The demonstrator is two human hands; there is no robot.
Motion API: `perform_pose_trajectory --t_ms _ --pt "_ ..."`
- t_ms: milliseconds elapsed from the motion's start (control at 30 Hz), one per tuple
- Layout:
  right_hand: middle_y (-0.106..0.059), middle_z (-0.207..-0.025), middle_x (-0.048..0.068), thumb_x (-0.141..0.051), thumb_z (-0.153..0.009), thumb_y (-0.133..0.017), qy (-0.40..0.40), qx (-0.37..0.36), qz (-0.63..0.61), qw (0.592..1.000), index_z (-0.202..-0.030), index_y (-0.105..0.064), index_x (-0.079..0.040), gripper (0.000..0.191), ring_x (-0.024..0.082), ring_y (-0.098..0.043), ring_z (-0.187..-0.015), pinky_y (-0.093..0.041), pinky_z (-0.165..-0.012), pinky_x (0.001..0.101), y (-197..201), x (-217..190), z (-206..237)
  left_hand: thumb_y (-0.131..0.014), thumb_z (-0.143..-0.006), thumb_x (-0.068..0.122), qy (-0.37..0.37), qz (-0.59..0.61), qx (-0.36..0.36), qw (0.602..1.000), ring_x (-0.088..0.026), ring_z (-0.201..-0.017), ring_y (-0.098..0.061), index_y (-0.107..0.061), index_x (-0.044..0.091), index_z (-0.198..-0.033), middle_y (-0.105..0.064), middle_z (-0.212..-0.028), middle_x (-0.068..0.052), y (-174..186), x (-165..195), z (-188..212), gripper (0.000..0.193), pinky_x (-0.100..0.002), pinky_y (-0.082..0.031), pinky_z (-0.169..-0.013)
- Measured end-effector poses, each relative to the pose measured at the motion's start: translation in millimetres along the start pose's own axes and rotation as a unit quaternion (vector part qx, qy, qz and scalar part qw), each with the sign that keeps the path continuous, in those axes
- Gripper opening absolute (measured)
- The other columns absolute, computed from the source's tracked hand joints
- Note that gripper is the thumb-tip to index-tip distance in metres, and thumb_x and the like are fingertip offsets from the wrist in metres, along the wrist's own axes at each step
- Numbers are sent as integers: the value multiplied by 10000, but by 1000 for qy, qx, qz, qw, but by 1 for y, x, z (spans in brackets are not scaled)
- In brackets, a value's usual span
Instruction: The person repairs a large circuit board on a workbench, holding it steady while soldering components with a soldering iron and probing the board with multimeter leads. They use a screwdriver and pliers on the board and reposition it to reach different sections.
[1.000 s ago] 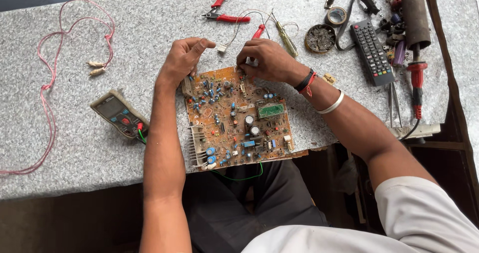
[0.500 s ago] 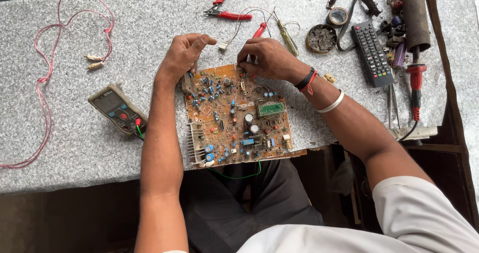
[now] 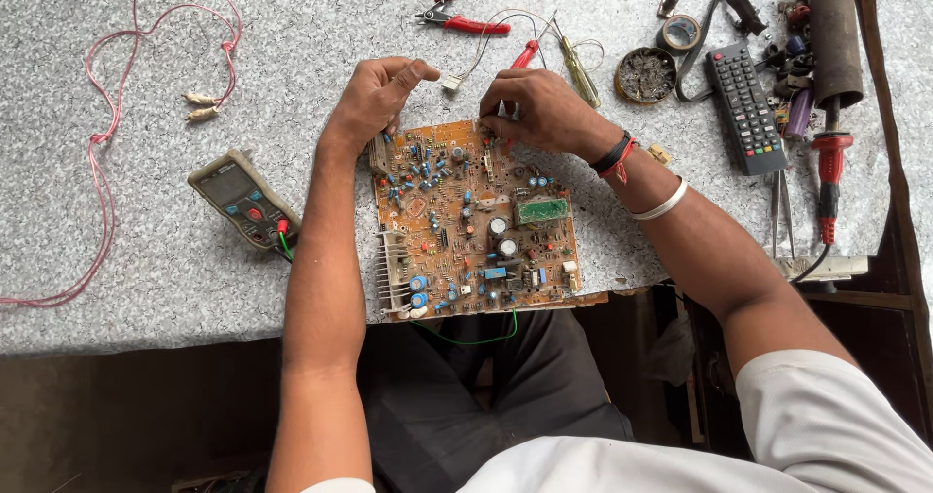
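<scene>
One circuit board: flat, orange-brown, roughly square, densely studded with small blue cylinders, two white-topped round parts, one green rectangular block and one ribbed metal heat sink at its near left corner. It lies flat on the speckled grey stone worktop, its near edge reaching the worktop's front edge.

Two bare hands at the board's far edge. Left hand: fingers curled loosely over the far left corner; whether the grip has hold of anything cannot be told. Right hand: fingertips bunched and pressed down on the far edge, grip nearly closed; what it pinches, if anything, is hidden.

One multimeter, olive casing, left of the board. One looped pink wire. One pair of red-handled pliers. One black remote control, rectangular. One round tin. One red-handled soldering iron.
</scene>
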State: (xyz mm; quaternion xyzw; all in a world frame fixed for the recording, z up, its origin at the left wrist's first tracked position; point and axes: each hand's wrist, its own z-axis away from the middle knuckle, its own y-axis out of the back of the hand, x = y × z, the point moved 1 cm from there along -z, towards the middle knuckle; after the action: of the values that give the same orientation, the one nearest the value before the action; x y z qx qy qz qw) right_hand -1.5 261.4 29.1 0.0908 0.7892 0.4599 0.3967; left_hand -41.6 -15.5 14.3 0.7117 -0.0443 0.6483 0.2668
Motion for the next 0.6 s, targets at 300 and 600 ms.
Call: perform_pose_trajectory --t_ms 300,600 --pt "-698 -911 42 -106 -919 -761 28 16 49 998 -967 -744 -83 57 188 -695 -801 -592 -683 340 0 -1 -1 -593 -955 654 4 -8 7 1000 -32 -375 -450 -781 77 -1138 -502 -488 46 0 -3 0 634 -226 -422 -368" --pt "-684 -876 30 -104 -800 -820 29 34 66 997 -925 -737 -88 151 203 -674 -813 -564 -690 367 2 -7 -2 -604 -968 639 1 -2 8 1000 -32 -375 -441 -777 62 -1149 -500 -487 56 2 -1 1 629 -227 -405 -371"
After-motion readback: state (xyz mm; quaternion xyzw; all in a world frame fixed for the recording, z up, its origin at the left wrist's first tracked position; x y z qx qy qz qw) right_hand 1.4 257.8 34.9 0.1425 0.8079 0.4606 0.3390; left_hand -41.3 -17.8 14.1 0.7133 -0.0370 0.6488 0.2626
